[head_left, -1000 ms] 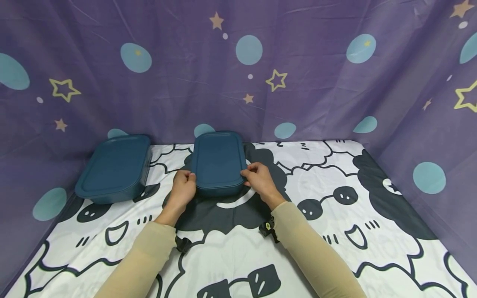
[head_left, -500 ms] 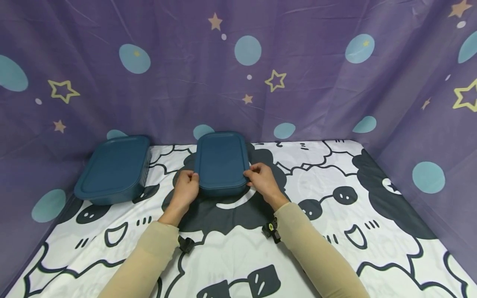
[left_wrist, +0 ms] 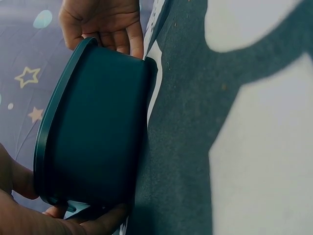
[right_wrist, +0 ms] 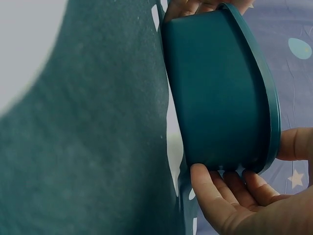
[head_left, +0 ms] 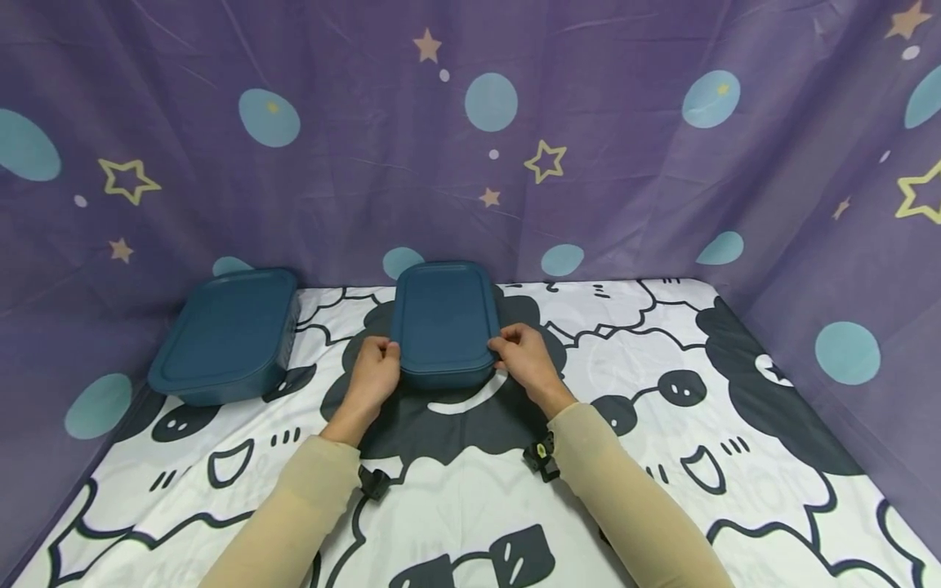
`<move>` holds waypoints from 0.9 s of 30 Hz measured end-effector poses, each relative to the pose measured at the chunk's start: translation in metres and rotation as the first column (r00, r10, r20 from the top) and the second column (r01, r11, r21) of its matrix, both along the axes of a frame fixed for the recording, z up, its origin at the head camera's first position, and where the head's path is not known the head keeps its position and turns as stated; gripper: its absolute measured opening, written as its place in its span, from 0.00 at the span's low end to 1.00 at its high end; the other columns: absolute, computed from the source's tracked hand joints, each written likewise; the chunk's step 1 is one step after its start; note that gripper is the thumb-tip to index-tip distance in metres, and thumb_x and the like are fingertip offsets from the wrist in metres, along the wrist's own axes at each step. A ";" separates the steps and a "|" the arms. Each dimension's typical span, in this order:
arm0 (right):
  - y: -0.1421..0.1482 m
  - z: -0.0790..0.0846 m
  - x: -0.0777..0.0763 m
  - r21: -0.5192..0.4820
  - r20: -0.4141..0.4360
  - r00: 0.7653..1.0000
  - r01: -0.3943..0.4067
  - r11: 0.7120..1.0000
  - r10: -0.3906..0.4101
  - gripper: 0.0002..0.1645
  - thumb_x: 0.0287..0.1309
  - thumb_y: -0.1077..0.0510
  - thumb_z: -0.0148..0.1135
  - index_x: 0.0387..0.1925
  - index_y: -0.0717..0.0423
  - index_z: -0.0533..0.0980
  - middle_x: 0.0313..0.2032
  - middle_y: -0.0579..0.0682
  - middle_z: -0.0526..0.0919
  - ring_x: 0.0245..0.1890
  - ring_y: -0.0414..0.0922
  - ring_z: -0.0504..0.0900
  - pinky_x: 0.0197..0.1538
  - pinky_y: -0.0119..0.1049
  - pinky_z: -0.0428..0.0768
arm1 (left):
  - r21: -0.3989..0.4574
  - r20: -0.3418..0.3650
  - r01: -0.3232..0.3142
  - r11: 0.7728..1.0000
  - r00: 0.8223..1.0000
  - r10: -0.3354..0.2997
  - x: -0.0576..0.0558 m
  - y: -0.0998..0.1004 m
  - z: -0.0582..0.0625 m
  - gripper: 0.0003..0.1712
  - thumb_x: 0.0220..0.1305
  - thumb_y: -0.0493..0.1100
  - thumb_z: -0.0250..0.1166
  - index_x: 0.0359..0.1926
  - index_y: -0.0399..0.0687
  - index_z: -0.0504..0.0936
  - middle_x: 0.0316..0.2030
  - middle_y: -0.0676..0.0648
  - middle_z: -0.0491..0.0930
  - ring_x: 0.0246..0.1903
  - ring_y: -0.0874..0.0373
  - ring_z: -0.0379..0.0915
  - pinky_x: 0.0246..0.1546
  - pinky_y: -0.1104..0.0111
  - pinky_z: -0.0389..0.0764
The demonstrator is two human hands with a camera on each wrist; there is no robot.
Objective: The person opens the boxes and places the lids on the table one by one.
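Observation:
A dark blue lidded box (head_left: 445,318) lies near the back of the cloth, its lid on. My left hand (head_left: 375,371) grips its near left side, thumb at the lid's rim and fingers along the wall. On the opposite side my right hand (head_left: 528,359) holds it the same way. Seen in the left wrist view, the front wall of the box (left_wrist: 95,125) stands between both hands, close to the cloth; whether its base touches is unclear. The right wrist view has the right hand's fingertips (right_wrist: 201,175) against the side wall. The inside of the box is hidden.
A larger dark blue lidded box (head_left: 228,331) stands at the left, apart from the held one. White cloth (head_left: 470,490) with black cartoon prints covers the table. A purple curtain (head_left: 625,196) with stars and dots rises right behind the boxes and along both sides.
Both hands have shifted the smaller box a little to the right, away from the larger one, keeping their grip. The larger box has stayed in place.

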State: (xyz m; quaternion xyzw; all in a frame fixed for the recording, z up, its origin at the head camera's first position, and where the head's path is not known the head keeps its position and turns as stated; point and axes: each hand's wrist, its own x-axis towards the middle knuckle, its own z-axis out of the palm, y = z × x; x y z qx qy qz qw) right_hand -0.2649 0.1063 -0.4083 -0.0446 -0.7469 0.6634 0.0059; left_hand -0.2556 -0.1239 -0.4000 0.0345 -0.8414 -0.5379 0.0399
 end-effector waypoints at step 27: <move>0.019 0.003 0.004 0.041 0.025 0.999 0.025 0.999 -0.026 0.21 0.59 0.59 0.59 0.52 0.66 0.70 0.45 0.59 0.73 0.41 0.50 0.79 0.46 0.44 0.81 | 0.010 -0.021 0.030 1.000 0.999 -0.030 -0.002 0.019 -0.003 0.16 0.72 0.39 0.45 0.51 0.28 0.66 0.42 0.37 0.67 0.45 0.46 0.64 0.48 0.57 0.66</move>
